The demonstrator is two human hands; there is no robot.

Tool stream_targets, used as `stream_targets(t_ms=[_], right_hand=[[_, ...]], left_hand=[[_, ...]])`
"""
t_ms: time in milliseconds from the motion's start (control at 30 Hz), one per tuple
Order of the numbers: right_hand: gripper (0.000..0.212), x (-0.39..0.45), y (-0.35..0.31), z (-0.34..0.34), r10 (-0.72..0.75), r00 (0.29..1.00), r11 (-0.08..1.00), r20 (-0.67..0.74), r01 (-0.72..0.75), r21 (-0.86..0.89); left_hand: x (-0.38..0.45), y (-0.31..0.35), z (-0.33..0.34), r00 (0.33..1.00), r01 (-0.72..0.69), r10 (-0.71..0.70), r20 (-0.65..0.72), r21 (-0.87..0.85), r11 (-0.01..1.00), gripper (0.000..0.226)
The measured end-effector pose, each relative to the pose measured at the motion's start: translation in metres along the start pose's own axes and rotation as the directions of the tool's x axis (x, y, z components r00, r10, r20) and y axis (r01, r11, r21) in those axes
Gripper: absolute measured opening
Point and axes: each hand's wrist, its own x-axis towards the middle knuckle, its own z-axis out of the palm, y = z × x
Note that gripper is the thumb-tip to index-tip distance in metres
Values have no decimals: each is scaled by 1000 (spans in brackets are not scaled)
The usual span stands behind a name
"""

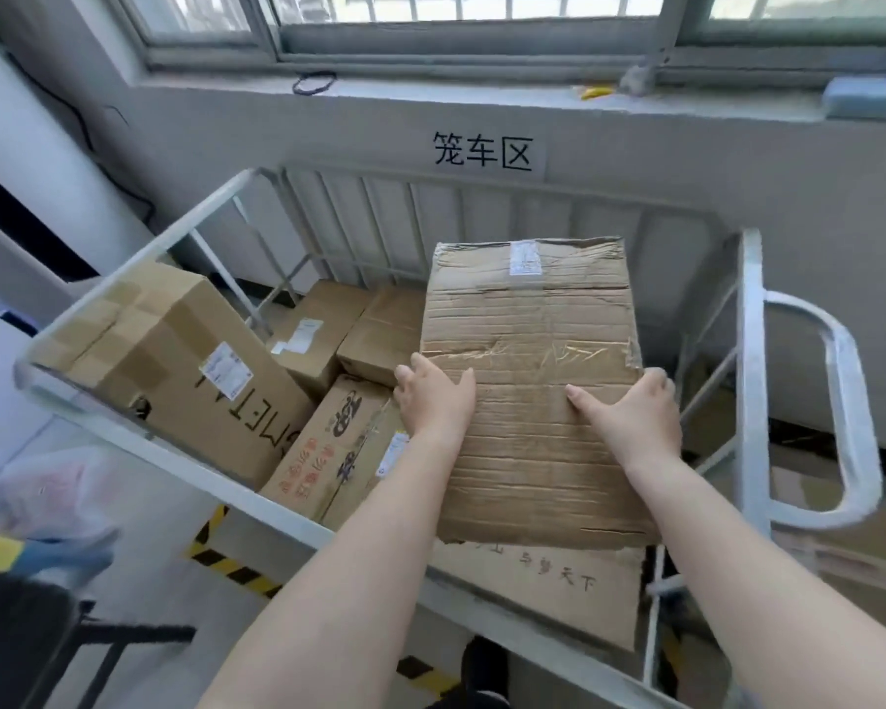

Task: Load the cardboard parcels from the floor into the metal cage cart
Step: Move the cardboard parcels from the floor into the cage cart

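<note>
both hands, left hand (433,396) and right hand (630,417), grip the creased parcel (533,350) over the cage cart (139,442).

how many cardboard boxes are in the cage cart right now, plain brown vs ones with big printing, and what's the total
Plain brown boxes: 3 (crumpled box held by left hand and right hand; two small boxes at the back)
Boxes with big printing: 3 (black-lettered box; red-printed box; box under the crumpled one)
Total: 6 visible in the cage cart

Parcel depot: cage cart (753,350), parcels (175,360)
</note>
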Motion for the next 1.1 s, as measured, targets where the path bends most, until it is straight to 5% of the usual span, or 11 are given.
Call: stream_targets(t_ms=[233, 600, 867, 1000, 1100], right_hand=[[88, 2, 51, 59, 280, 956, 960, 88, -278, -34], [94, 7, 139, 99, 659, 739, 752, 139, -649, -115], [88, 12, 174, 127, 750, 520, 639, 407, -729, -245], [95, 14, 182, 134, 727, 597, 680, 339, -693, -237], [100, 24, 187, 135, 725, 643, 689, 247, -682, -247]], left_hand=[[40, -58, 61, 969, 38, -49, 241, 51, 998, 44], [57, -93, 161, 838, -28, -62, 543, 156, 987, 64], [47, -141, 197, 557, -69, -343, 757, 454, 888, 81], [44, -141, 207, 644, -59, -307, 701, 446, 893, 65], [55, -127, 219, 753, -188, -108, 649, 370, 910, 69]])
